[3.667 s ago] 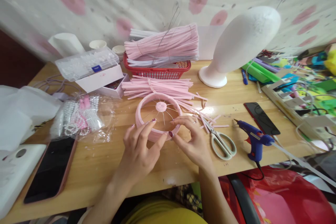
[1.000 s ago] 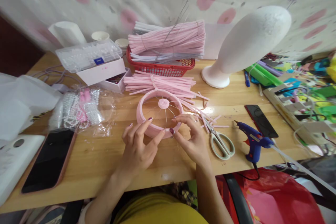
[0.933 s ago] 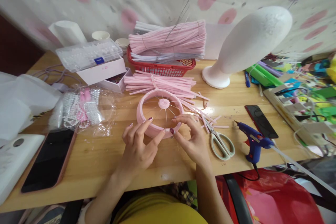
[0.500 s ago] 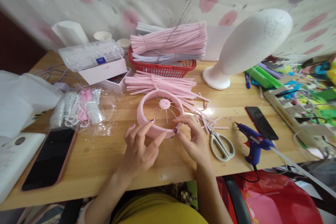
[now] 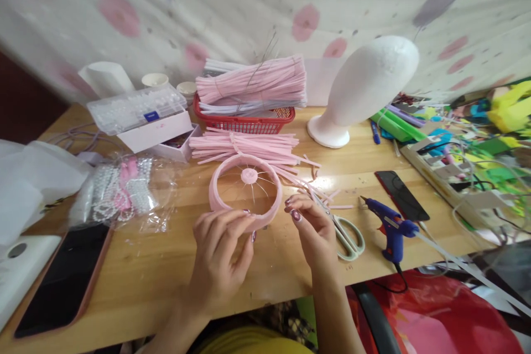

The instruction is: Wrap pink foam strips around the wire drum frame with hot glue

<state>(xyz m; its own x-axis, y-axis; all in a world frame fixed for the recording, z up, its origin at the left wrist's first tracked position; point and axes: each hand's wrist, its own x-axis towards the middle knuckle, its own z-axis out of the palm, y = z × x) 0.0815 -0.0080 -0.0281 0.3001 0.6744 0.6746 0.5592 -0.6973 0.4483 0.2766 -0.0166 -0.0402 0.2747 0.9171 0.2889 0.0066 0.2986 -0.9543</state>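
A round pink fuzzy-wrapped ring [image 5: 215, 191] stands on the table in front of me, with thin wires running inward to a small pink disc [image 5: 249, 176]. My left hand [image 5: 224, 249] holds the ring's near rim, fingers over the top edge and thumb on the near side. Just right of the ring and apart from it is my right hand [image 5: 313, 227], thumb and fingertips drawn together in a pinch; whether something tiny sits between them I cannot make out. Scissors with pale handles [image 5: 350, 238] lie beside the right hand, blades partly under pink strips.
Pink pipe cleaners [image 5: 249, 146] lie behind the ring, and more fill a red basket [image 5: 244, 121]. A white foam head [image 5: 369, 83] stands behind right. A blue glue gun [image 5: 392, 227] and a phone [image 5: 402, 194] lie right; bagged pearl beads [image 5: 120, 188] and another phone [image 5: 62, 282] left.
My right hand has come off the ring's near rim and moved slightly right. My left hand has closed further over the rim. The camera view has shifted.
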